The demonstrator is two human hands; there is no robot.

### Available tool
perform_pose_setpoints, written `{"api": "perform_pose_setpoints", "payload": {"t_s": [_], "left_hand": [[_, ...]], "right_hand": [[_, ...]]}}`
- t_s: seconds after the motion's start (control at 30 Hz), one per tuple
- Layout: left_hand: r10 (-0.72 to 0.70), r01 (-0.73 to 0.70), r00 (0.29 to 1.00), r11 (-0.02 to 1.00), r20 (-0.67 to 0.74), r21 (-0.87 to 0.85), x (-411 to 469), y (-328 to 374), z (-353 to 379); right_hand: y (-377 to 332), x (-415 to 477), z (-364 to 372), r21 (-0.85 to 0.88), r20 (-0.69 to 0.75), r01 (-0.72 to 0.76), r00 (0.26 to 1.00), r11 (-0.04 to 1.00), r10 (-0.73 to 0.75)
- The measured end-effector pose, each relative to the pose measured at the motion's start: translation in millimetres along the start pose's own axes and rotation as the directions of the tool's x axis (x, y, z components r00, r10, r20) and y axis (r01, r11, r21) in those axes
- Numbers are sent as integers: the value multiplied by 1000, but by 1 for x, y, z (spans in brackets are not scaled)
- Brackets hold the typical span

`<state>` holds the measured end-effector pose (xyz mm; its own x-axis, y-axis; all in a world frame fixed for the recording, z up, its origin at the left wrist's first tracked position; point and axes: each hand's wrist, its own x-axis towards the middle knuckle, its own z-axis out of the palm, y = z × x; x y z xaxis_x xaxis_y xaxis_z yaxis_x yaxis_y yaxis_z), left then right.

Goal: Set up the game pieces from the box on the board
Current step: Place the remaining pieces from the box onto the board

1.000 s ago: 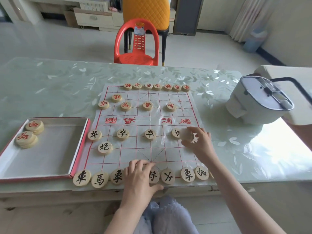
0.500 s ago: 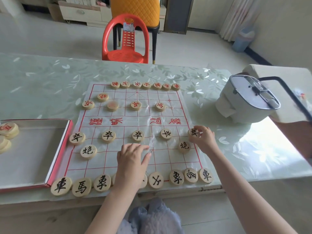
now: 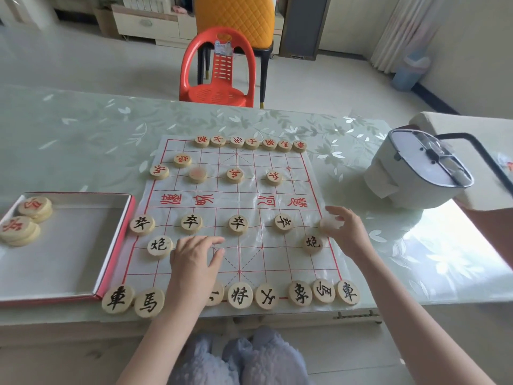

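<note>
The plastic game board (image 3: 277,254) with its red grid lies on the table. Black-lettered wooden pieces fill its near row (image 3: 240,295) and stand in the soldier row (image 3: 238,223), with cannons at both sides (image 3: 312,242). Red-lettered pieces (image 3: 234,174) stand on the far half. My right hand (image 3: 347,232) pinches a blurred wooden piece (image 3: 329,225) at the board's right edge, in line with the soldier row. My left hand (image 3: 195,259) hovers flat over the board's near left part, fingers straight, hiding a piece in the near row. The red-rimmed box (image 3: 129,215) at left holds two stacks of red pieces (image 3: 34,207).
A white lidded appliance (image 3: 416,173) with a dark handle stands on the table right of the board. A red plastic chair (image 3: 219,70) stands beyond the table's far edge. My knees in grey fleece (image 3: 249,357) show below the near edge.
My right hand left a black cannon on the board's right side and carried another piece to the right edge. My left hand rose from the near row toward the board's middle.
</note>
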<state>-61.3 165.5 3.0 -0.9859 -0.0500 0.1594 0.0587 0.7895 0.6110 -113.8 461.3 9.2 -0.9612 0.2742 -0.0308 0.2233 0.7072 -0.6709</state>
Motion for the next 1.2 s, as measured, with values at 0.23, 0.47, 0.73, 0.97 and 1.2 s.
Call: {"api": "perform_pose_setpoints", "payload": {"t_s": [0.23,0.47,0.73,0.97,1.2], "left_hand": [[-35,35,996,999,-77,-10,6,-37,-44],[-215,207,961,976,-173,-63,9,-130,-111],[-258,332,901,927,-349,172,27,-217,-151],[-280,332,941,871,-189,363,73,-243,-156],[-335,384,897,914,-289,131,67,-244,-169]], "right_hand": [[-84,-31,34,130,121,171,975,977,-186],[-166,-71,92,272,322,284,873,920,-365],[-223,-93,161,314,428,329,789,891,-442],[-237,-97,190,313,447,351,766,883,-463],[-248,-101,217,317,462,332,764,888,-450]]}}
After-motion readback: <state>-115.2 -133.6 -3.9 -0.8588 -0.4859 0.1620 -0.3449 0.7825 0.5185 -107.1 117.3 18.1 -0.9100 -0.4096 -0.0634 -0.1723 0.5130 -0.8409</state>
